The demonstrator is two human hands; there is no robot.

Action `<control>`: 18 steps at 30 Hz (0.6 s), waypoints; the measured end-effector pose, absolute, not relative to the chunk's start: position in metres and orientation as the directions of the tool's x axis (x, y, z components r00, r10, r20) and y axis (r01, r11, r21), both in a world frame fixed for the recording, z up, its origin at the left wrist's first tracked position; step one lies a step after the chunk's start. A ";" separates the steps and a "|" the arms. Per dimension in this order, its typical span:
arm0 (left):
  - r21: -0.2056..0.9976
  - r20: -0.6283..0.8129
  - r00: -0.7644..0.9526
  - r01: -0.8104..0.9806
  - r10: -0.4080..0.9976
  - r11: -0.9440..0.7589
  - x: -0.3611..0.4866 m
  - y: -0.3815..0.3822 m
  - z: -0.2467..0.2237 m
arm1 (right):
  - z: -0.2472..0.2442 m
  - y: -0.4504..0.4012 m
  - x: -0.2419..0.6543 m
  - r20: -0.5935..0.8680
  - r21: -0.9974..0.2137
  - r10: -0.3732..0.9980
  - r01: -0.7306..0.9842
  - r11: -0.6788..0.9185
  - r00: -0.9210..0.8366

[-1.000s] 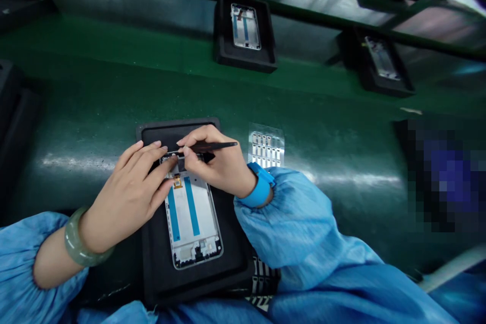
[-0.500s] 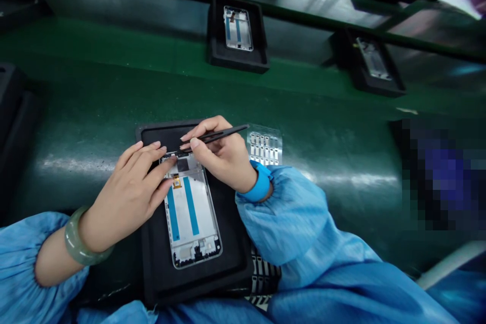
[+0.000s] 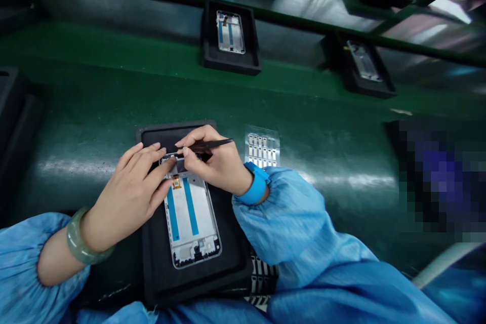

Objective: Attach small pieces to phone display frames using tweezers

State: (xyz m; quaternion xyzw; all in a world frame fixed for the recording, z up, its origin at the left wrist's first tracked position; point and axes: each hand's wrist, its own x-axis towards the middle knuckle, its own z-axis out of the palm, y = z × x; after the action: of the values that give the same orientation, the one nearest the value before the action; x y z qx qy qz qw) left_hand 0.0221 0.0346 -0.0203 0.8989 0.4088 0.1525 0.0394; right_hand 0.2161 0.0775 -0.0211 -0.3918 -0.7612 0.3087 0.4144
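Observation:
A silver phone frame (image 3: pixel 201 217) with two blue strips and a small gold flex cable (image 3: pixel 176 183) lies in a black tray (image 3: pixel 231 258). My left hand (image 3: pixel 132 182) rests over its upper left corner, fingers stretched out and fingertips touching the top end. Black tweezers (image 3: pixel 212 145) are pinched in my right hand (image 3: pixel 220 164). Their tips point at the top edge of the frame, close to my left fingertips; what they touch is hidden behind my fingers. Just right of my right hand, a clear sheet (image 3: pixel 261 148) carries rows of small metallic pieces.
Two more black trays, one far centre (image 3: pixel 231 63) and one far right (image 3: pixel 370 88), hold phone frames. Dark tray edges (image 3: pixel 15 111) show at the left. A blurred-out dark object (image 3: pixel 436 177) stands at the right. A rail runs along the back of the green work surface (image 3: pixel 94 96).
My right hand with the tweezers has moved slightly left and down, closer to my left fingers, and the tweezers lie flatter. My left hand stays put on the frame. The view has shifted slightly.

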 end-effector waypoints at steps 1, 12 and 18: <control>0.195 0.240 0.621 0.723 0.747 -0.663 0.022 0.035 -0.020 | -0.022 0.078 0.216 0.389 -0.794 0.854 0.344 0.501 -0.345; 0.187 0.246 0.619 0.724 0.745 -0.664 0.023 0.034 -0.021 | -0.023 0.079 0.215 0.394 -0.776 0.850 0.370 0.511 -0.348; 0.175 0.264 0.612 0.729 0.745 -0.661 0.023 0.035 -0.023 | -0.020 0.078 0.212 0.460 -0.701 0.807 0.407 0.586 -0.369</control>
State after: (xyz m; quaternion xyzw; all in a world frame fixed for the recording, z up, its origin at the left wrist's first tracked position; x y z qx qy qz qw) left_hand 0.0230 0.0352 -0.0230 0.8975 0.4107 0.1587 0.0250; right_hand 0.2125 0.0783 -0.0196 -0.3840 -0.7905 0.2444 0.4098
